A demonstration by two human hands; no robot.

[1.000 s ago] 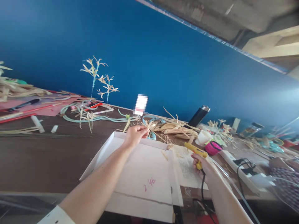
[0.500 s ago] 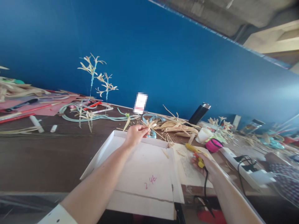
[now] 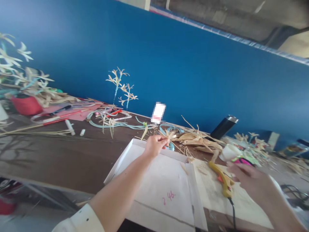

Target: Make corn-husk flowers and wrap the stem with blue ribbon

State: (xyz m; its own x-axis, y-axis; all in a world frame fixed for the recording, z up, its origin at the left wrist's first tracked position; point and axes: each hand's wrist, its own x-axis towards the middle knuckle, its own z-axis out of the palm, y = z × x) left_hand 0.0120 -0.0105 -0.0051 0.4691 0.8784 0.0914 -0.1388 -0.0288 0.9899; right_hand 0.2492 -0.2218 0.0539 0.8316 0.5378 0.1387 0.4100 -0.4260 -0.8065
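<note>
Dried-husk flower (image 3: 171,135), head view: located at the fingertips of the left hand (image 3: 156,145), near the far rim of the white cardboard tray (image 3: 154,180), with the dried husks (image 3: 196,141) to its right. Left hand: thumb and fingers pinched narrow on the flower's base. Right hand (image 3: 246,175): blurred, beside the yellow glue gun (image 3: 224,182); whether its fingers touch the tool or hold anything cannot be determined. The glue gun lies on a paper sheet (image 3: 243,206), its black cord (image 3: 232,209) running toward the near edge.

Possible faults (judgement): a pinch that is too firm may crack or split the dry petals; one that is too loose may let the flower drop. If the gun is hot, contact with its nozzle may burn the fingers, and glue dripping from it may mark the paper. A snagged cord may drag the gun.

Markings: handwritten pink figures on the tray include "46."; the preceding character is unclear. The bright screen (image 3: 158,112) is pixelated. No brand is legible on the black flask (image 3: 223,127).
</note>
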